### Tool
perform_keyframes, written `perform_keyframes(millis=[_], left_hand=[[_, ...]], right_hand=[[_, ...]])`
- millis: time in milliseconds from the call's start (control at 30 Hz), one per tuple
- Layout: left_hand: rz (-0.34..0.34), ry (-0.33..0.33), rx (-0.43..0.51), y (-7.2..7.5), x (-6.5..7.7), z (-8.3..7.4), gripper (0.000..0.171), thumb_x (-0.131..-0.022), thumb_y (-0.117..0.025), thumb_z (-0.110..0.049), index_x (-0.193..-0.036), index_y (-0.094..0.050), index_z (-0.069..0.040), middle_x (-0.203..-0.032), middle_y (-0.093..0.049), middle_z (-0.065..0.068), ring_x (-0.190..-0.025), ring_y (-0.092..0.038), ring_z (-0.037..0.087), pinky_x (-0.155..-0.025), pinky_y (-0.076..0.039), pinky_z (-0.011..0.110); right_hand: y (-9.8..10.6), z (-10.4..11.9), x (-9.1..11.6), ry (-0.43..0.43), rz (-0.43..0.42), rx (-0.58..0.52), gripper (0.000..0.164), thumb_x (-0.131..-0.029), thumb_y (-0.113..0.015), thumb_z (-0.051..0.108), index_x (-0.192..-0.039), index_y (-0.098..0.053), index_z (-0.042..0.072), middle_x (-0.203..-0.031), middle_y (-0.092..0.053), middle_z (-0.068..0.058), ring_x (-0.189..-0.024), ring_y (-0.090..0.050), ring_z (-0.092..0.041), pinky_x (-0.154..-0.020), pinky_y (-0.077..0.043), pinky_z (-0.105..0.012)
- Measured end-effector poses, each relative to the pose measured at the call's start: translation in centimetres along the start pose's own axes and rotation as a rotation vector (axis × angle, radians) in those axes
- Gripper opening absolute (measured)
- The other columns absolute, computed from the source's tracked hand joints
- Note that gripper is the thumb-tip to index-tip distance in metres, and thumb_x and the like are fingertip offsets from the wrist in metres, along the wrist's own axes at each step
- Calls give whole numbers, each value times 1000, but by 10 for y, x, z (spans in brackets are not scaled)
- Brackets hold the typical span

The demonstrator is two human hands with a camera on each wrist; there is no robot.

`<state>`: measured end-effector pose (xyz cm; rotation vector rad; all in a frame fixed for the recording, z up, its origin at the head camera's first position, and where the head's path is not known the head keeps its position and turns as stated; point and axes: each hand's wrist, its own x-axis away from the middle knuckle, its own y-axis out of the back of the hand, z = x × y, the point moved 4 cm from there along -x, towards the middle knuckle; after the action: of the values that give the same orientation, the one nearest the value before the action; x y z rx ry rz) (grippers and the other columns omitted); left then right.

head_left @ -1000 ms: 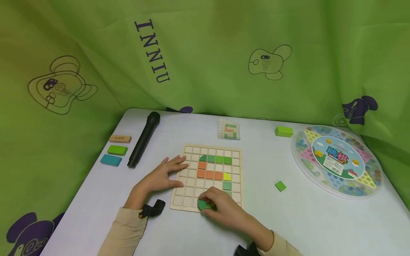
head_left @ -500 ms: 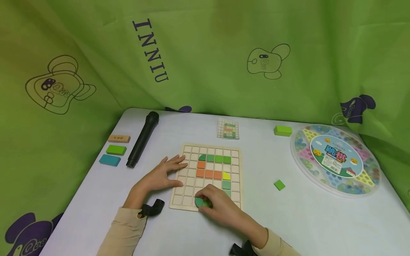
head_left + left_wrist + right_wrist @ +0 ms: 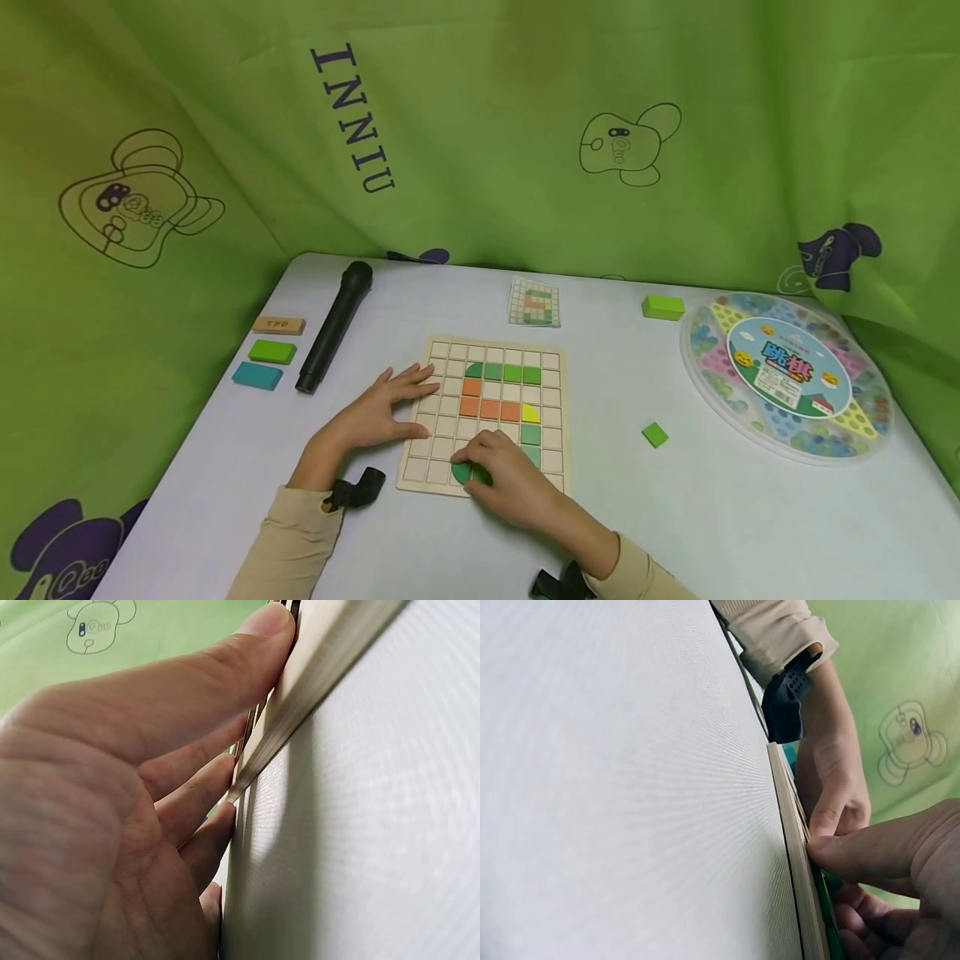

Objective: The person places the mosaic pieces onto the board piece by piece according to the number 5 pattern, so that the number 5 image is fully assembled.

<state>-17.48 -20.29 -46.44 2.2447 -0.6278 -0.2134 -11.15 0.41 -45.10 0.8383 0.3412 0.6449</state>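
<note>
A square wooden grid board (image 3: 431, 447) lies on the white table in the head view. My left hand (image 3: 375, 412) rests on its left edge with fingers spread; the left wrist view shows thumb and fingertips along the board's side. Bent over the board's near rows is my right hand (image 3: 517, 483), its thumb and fingers pinching a dark green round-cornered tile (image 3: 459, 472). More green lies under those fingers, partly hidden. Elsewhere on the grid sit a row of green tiles (image 3: 512, 372), several orange tiles (image 3: 489, 408), a yellow rounded tile (image 3: 530, 412) and teal-green tiles (image 3: 530, 433).
A pattern card (image 3: 534, 302) lies beyond the board. Leftward are a black microphone (image 3: 335, 329) and wooden, green and blue blocks (image 3: 258, 375). To the right are a loose green tile (image 3: 655, 434), a green block (image 3: 663, 307) and a round board-game box (image 3: 787, 375). Green cloth (image 3: 480, 150) hangs behind.
My right hand has shifted slightly left and away from me, sliding the dark green rounded tile along the near row. The left hand stays in place on the board's edge.
</note>
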Motion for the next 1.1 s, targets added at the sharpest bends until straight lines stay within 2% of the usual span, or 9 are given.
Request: perform_keyframes(millis=[433,533,633,733,900,1000,1100], left_hand=[[5,15,-7,0,0,2,71,-75,-78,-34,-138,-51,-12,-154,-32,5,-145,-20,28,-119,-2,54],[9,14,-6,-1,0,1,71,-76,-78,-34,-138,-51,-12,-154,-32,5,-145,-20,28,-119,-2,54],[15,14,-2,-1,0,1,72,-76,-77,-34,-138,-50,-11,-154,-31,5,-145,-19,28,-119,-2,54],[14,17,4,-2,-1,2,72,-76,-78,-34,-138,-50,-11,-154,-31,5,-146,-19,28,-119,-1,53],[18,18,-2,-2,-1,2,73,-75,-78,-35,-138,-50,-11,-154,-31,5,-146,-19,28,-119,-1,53],[19,18,-5,-2,-1,2,73,-75,-78,-36,-138,-50,-11,-154,-31,5,-146,-19,28,-119,-1,53],[16,18,-4,-2,0,2,73,-75,-78,-36,-138,-50,-11,-154,-31,4,-146,-19,28,-119,-2,53]], right_hand=[[2,0,2,29,17,-22,31,-82,-71,14,-113,-68,13,-102,-57,7,-97,-48,-8,-86,-46,-24],[11,-2,5,22,-2,-42,34,-82,-72,17,-116,-67,13,-108,-59,6,-102,-51,-10,-88,-47,-28],[30,-10,12,19,-58,-65,37,-81,-73,15,-118,-66,11,-113,-61,3,-107,-54,-14,-92,-49,-34],[52,-24,23,23,-136,-66,39,-81,-74,12,-119,-64,10,-115,-62,0,-109,-57,-17,-92,-51,-38],[84,-62,54,-21,-279,-34,43,-78,-77,11,-118,-64,11,-116,-63,2,-110,-58,-18,-90,-52,-38],[100,-86,74,-77,-349,5,44,-77,-77,10,-119,-64,10,-117,-63,0,-108,-59,-19,-90,-51,-27],[114,-108,94,-167,-378,39,43,-80,-76,14,-121,-63,10,-118,-62,-2,-106,-59,-22,-89,-46,-15]])
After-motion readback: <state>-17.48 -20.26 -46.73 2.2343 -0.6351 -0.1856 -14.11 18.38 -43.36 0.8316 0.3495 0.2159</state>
